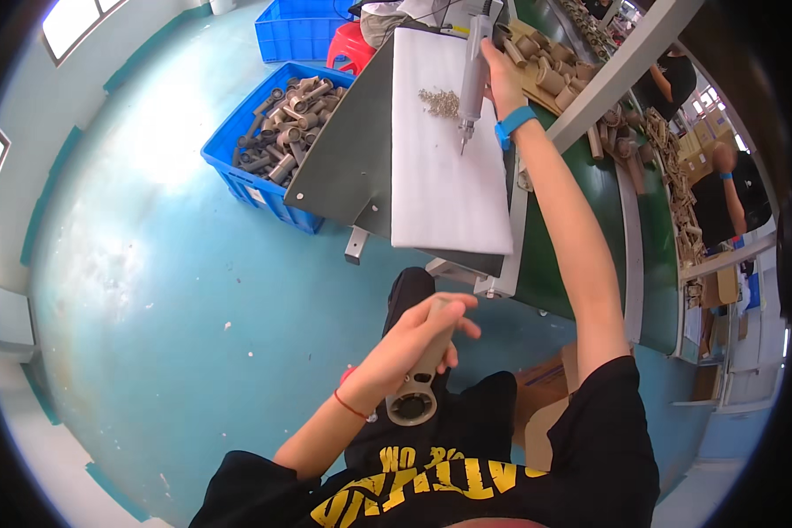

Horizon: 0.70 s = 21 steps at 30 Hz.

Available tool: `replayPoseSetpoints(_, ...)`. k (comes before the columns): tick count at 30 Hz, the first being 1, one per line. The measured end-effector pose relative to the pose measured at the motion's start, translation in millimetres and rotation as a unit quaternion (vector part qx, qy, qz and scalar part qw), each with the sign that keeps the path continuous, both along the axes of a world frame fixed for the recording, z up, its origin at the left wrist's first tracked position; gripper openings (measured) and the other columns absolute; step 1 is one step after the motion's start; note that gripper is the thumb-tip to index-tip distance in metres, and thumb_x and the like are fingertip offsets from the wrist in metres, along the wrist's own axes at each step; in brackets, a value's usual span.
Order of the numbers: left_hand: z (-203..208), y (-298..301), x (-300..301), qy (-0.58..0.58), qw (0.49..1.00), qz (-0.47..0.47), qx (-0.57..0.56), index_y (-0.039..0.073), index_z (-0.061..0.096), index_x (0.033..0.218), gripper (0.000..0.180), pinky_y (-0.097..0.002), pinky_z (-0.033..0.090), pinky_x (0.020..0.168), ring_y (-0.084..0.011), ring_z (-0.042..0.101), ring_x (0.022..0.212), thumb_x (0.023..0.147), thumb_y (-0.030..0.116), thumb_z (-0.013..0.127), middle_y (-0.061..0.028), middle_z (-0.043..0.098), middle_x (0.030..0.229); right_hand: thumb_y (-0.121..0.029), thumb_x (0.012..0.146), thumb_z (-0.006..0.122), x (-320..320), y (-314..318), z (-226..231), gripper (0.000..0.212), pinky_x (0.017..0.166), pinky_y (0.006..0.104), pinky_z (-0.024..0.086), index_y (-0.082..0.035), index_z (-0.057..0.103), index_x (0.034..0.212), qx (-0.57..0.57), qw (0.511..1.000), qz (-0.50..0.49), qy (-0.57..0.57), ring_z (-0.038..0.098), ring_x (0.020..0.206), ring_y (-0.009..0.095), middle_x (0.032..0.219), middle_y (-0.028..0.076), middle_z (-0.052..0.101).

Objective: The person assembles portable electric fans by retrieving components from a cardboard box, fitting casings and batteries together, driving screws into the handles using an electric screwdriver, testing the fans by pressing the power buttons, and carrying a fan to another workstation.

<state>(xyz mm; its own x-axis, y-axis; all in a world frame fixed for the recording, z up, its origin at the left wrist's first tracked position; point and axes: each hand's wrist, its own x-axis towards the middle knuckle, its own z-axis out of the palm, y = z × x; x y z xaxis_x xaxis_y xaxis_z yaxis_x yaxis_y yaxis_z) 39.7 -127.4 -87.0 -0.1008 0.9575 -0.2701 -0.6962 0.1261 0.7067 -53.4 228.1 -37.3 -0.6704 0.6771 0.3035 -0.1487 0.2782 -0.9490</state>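
My left hand is closed around the handle of a grey-beige plastic part, held over my lap. The part's round, ring-shaped end with a dark centre points toward me. Further off on the right, my right hand is at the side of a grey electric screwdriver, its fingers partly hidden behind the tool. The screwdriver's bit points down over a white foam sheet. On that sheet, left of the tool, lies a small heap of screws.
A blue crate full of grey-beige parts stands on the floor, left of the dark bench top. Behind it are another blue crate and a red stool. To the right runs a green conveyor with more parts; two people work beyond it.
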Motion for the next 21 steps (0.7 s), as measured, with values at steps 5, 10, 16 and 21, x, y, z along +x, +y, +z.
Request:
replayPoseSetpoints(5,-5.7,-16.0,16.3,0.017,0.998,-0.044,0.046,0.007,0.04,0.131,0.044,-0.0241,0.045,0.062,-0.0105,0.049,0.066,0.094,0.024,0.056,-0.004,0.051,0.09,-0.031,0.093,0.055,80.1,-77.8,10.3,0.043,0.082,0.0287,0.045,-0.001,0.053,0.124,0.146,0.988,-0.04,-0.038,0.058,0.095,0.015,0.106,0.007,0.063)
replayPoseSetpoints(10,16.3,-31.3,18.8,0.076,0.992,-0.011,0.101,0.009,0.009,0.146,0.074,-0.0268,0.047,0.071,-0.0143,0.053,0.077,0.088,0.005,0.055,-0.0115,0.048,0.112,-0.036,0.087,0.063,197.2,-210.9,54.9,0.038,0.073,0.0313,0.051,-0.004,0.064,0.107,0.296,0.853,0.345,-0.257,0.063,0.083,0.021,0.093,0.01,0.064)
replayPoseSetpoints(16,38.8,-31.9,63.7,0.131,0.976,-0.05,0.164,0.009,-0.004,0.149,0.094,-0.033,0.05,0.083,-0.0209,0.06,0.097,0.081,-0.007,0.058,-0.0143,0.05,0.118,-0.023,0.082,0.07,265.1,-243.0,34.1,0.023,0.053,0.0273,0.042,-0.005,0.059,0.092,0.291,0.898,0.243,-0.222,0.056,0.058,0.018,0.068,0.007,0.059)
replayPoseSetpoints(21,31.0,-41.2,90.2,0.436,0.876,-0.081,0.187,0.0,0.041,0.124,0.064,-0.0368,0.05,0.08,-0.0376,0.063,0.093,0.079,0.028,0.076,-0.0215,0.063,0.092,-0.022,0.089,0.062,315.0,-248.0,38.3,0.029,0.049,0.0206,0.029,-0.002,0.05,0.107,0.144,0.968,0.071,-0.192,0.041,0.055,0.003,0.058,-0.003,0.048)
